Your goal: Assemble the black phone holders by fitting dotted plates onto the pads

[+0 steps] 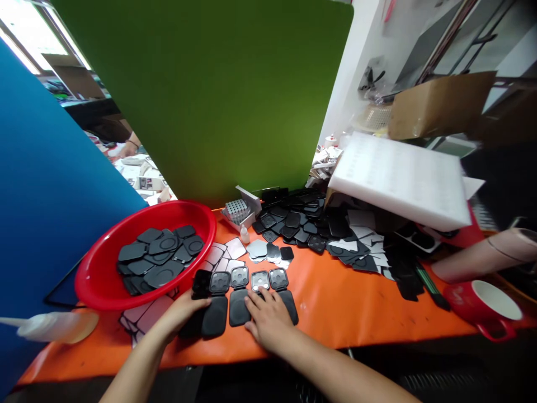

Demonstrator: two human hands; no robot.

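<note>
A row of black hinged cases lies opened flat on the orange tabletop, their framed upper halves (pixel 239 276) away from me and plain lower halves (pixel 215 317) nearer. My left hand (pixel 187 312) is closed at the hinge of the leftmost black case (pixel 202 283), its thumb across it and the other fingers partly hidden. With fingers spread, my right hand (pixel 271 322) lies flat over another case, just below a framed half (pixel 260 280) with bright round spots. Silvery plates (pixel 257 249) and a small dropper bottle (pixel 244 234) are beyond the row.
At left, a red basin (pixel 86 285) holds dark flat pieces, with a white squeeze bottle (pixel 54 326) before it. Black cases (pixel 293 221) are piled behind, beside white foam (pixel 398 173). A red mug (pixel 465 305) stands right. Another person's hand (pixel 131 146) shows behind the green panel (pixel 235 95).
</note>
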